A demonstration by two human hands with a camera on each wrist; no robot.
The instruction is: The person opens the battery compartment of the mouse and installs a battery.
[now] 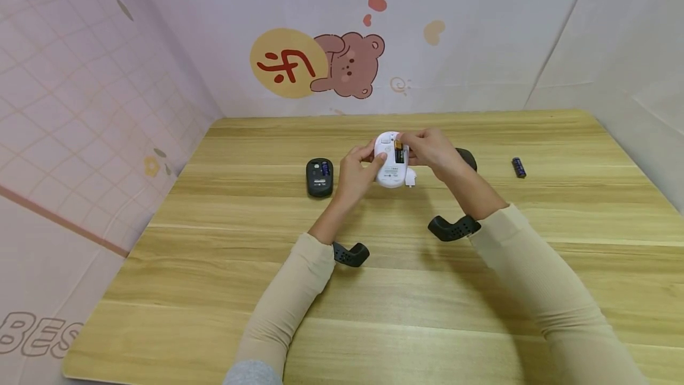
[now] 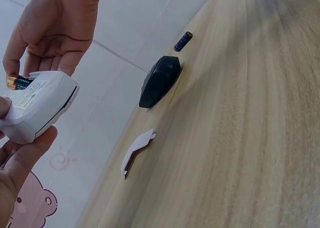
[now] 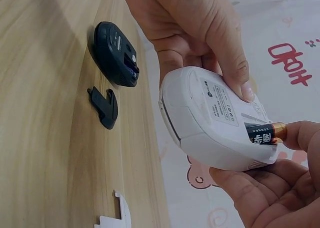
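Observation:
My left hand [image 1: 355, 174] grips a white computer mouse [image 1: 387, 177], held underside up above the table, with the thumb lying across the underside. A black battery with a copper-coloured end [image 3: 265, 133] sits tilted in the mouse's uncovered battery slot, partly inside. At its copper end my right hand [image 1: 431, 148] pinches the battery, while other fingers of that hand touch the mouse's side. Below the mouse lies a white battery cover [image 2: 137, 150] on the table.
A black mouse [image 1: 319, 178] lies underside up at left, a blue battery in its uncovered slot. Beside it is a black cover [image 3: 105, 108]. A dark ribbed object [image 2: 160, 82] sits behind my right wrist. Further right lies a loose blue battery [image 1: 518, 167] on the wooden table [image 1: 395, 290].

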